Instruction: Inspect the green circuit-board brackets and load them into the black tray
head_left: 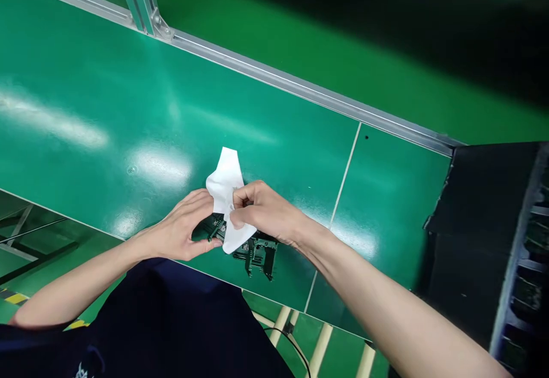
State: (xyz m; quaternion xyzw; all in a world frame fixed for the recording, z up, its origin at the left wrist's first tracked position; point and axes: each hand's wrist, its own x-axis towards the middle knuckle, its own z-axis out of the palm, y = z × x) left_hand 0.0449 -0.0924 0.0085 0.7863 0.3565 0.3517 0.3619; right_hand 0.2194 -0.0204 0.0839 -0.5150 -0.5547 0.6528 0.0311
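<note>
Right grip [261, 209] pinches white sheet [226, 180], thumb and forefinger pressed together around mid-length. Sheet's long axis runs far to near, slightly bent: narrow squared end points away past the grip, rounded end drops to the near side over dark part [260, 246]. Part lies below and left of the right grip on green surface [291, 155], long axis slanting left to near right, prongs pointing toward the wearer. Left grip [189, 223]: thumb and fingers spread around part's left end; can't tell if clamped.
</note>
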